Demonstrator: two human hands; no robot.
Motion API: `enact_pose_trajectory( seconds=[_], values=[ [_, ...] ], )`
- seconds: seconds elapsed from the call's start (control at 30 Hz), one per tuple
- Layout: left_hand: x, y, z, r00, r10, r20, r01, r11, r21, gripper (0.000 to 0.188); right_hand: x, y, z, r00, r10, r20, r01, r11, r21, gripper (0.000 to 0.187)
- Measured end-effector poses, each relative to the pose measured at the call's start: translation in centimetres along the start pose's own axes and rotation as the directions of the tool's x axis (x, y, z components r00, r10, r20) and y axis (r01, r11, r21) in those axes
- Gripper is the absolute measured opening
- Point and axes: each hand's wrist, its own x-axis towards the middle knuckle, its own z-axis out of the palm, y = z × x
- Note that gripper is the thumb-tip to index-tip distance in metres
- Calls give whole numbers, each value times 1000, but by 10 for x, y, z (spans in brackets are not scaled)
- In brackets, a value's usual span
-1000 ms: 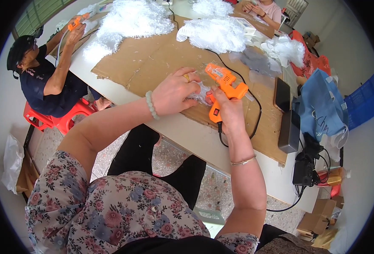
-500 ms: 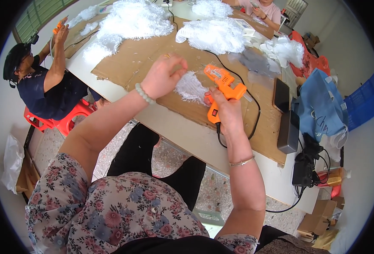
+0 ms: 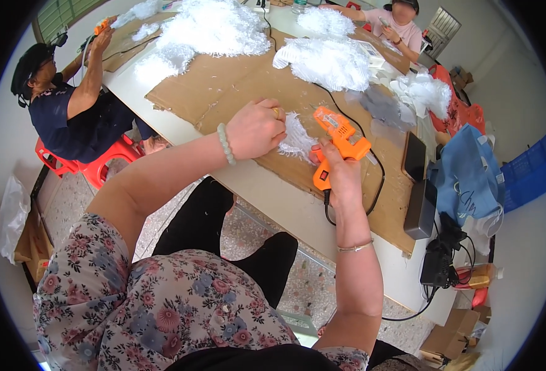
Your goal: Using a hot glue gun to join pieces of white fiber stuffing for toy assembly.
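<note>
My right hand (image 3: 343, 179) is wrapped round the handle of an orange hot glue gun (image 3: 341, 131), its nozzle end toward the far side of the table. A black cord trails from the gun's handle. Left of the gun lies a white fringed, feathery piece (image 3: 296, 137) on brown cardboard (image 3: 248, 79). At that piece's left edge is my left hand (image 3: 255, 128), back upward, fingers curled in. Its fingertips are hidden, so I cannot tell whether they pinch the piece.
Heaps of white fluffy material (image 3: 214, 28) cover the far table. On the right are a dark phone-like slab (image 3: 414, 154), a grey box (image 3: 420, 209), a blue bag (image 3: 468, 173) and black adapters (image 3: 437, 263). One co-worker (image 3: 68, 117) sits left, another (image 3: 399, 31) across.
My left hand has turned over, its raised fingers now curled down beside the white piece. The glue gun stays in my right hand. The whole view has shifted slightly.
</note>
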Motion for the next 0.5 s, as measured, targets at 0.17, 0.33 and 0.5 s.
enact_pose_trajectory(
  seconds=[0.17, 0.33, 0.5],
  values=[
    [6, -21, -7, 967, -254, -14, 240, 931, -276, 6, 1, 1, 1, 1000, -23, 15, 23, 1000, -3, 19],
    [8, -31, 9, 981, -184, -61, 168, 964, -207, 9, -3, -3, 7, 999, -23, 23, 23, 999, -24, 18],
    [9, -25, 14, 999, -32, 25, 34, 998, -54, 16, -7, -8, 10, 1000, -24, -5, 24, 1000, 19, 16]
  ],
)
